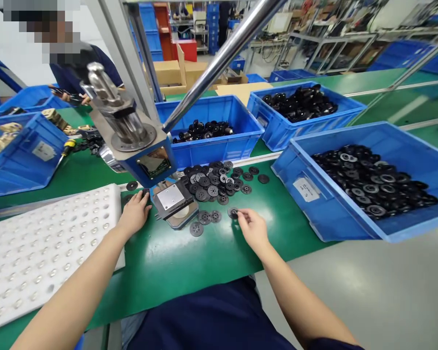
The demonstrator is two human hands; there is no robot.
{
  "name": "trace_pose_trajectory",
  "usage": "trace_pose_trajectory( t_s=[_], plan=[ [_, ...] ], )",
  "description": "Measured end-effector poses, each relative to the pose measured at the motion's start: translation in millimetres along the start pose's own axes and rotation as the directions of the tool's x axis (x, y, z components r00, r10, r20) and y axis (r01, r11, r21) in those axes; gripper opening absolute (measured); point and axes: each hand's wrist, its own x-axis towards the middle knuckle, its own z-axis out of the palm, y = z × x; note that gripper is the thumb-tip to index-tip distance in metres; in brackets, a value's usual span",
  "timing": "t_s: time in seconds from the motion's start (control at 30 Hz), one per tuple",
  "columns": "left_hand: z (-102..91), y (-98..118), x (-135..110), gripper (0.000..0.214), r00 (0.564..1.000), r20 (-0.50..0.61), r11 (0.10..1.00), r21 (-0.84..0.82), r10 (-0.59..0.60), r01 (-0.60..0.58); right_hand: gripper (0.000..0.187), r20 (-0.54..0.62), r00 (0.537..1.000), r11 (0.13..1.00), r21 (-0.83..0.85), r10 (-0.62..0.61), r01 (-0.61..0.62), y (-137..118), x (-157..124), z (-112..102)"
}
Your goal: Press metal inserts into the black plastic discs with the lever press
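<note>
My right hand [253, 227] pinches the edge of a black perforated disc [232, 212] at the tabletop, thumb and fingertips together. My left hand [135, 214] is beside the left edge of the press fixture [171, 197], its fingers curled at a small dark piece that I cannot make out. A bright metal plate lies on top of this fixture, under the head of a bench press [131, 131]. Several loose discs [204, 217] lie between the fixture and my right hand. Behind them spreads a heap of similar black discs [212, 190].
A white foam tray [118, 228] with rows of small metal parts lies left. Blue bins stand around: one with black rings [302, 194] at right, two behind [219, 150] [277, 133], another at left [29, 170]. A screwdriver [67, 147] leans there. Another person stands across the bench.
</note>
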Motion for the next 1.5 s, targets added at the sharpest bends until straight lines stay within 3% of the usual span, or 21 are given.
trace_pose_trajectory(
  t_s=[0.1, 0.2, 0.4, 0.77, 0.9, 0.97, 1.03, 1.07, 1.13, 1.2, 1.27, 1.37, 1.43, 1.5],
  plan=[
    [-0.5, -1, -4, 0.049, 1.0, 0.031, 0.998, 0.063, -0.004, 0.002, 0.031, -0.083, 0.993, 0.996, -0.011, 0.084, -0.085, 24, -23, -20],
    [-12.6, 1, 1, 0.043, 1.0, 0.024, 0.996, 0.087, -0.007, 0.005, 0.027, -0.12, 0.986, 0.993, -0.034, 0.112, -0.116, 35, -36, -22],
    [-35.2, 15, 12, 0.03, 0.997, 0.077, 0.997, 0.073, 0.013, -0.018, 0.024, -0.097, 0.992, 0.992, -0.092, 0.079, -0.088, 28, -33, -12],
    [-37.3, 3, 17, 0.027, 0.989, 0.028, 0.988, -0.045, -0.145, 0.146, 0.029, -0.071, 0.991, 0.97, -0.207, 0.116, -0.129, 31, -32, -15],
    [-41.7, 4, -2, 0.018, 0.986, 0.001, 0.978, -0.125, -0.168, 0.167, 0.03, -0.07, 0.989, 0.972, -0.187, 0.13, -0.141, 35, -34, -16],
    [-43.8, 11, -23, 0.021, 0.987, -0.004, 0.973, -0.168, -0.162, 0.159, 0.031, -0.074, 0.987, 0.973, -0.174, 0.141, -0.152, 39, -35, -17],
    [-44.5, 24, -49, 0.026, 0.986, 0.043, 0.933, -0.319, -0.161, 0.166, 0.032, -0.075, 0.986, 0.975, -0.156, 0.147, -0.157, 42, -37, -17],
    [-44.1, 33, -63, 0.028, 0.981, 0.102, 0.86, -0.472, -0.164, 0.193, 0.032, -0.07, 0.987, 0.978, -0.142, 0.144, -0.153, 42, -39, -16],
    [-41.8, 56, -91, 0.034, 0.951, 0.276, 0.572, -0.761, -0.141, 0.306, 0.03, -0.042, 0.992, 0.987, -0.103, 0.118, -0.122, 35, -44, -11],
    [-38.1, 85, -114, 0.037, 0.9, 0.433, 0.267, -0.862, -0.053, 0.431, 0.027, 0.011, 0.998, 0.997, -0.052, 0.064, -0.064, 18, -51, -1],
    [-33.3, 116, -129, 0.039, 0.839, 0.541, 0.034, -0.841, 0.056, 0.54, 0.021, 0.077, 0.997, 1.0, 0.003, -0.012, 0.012, -8, -59, 13],
    [-24.9, 153, -138, 0.039, 0.776, 0.606, -0.184, -0.754, 0.174, 0.63, 0.015, 0.209, 0.956, 0.964, 0.211, -0.207, 0.163, -54, -68, 34],
    [-19.7, 165, -139, 0.035, 0.771, 0.602, -0.273, -0.721, 0.206, 0.637, 0.015, 0.248, 0.918, 0.913, 0.347, -0.309, 0.214, -78, -68, 41],
    [-16.5, 167, -139, 0.03, 0.775, 0.595, -0.32, -0.706, 0.214, 0.631, 0.017, 0.247, 0.911, 0.895, 0.387, -0.33, 0.219, -92, -65, 43]
  ],
)
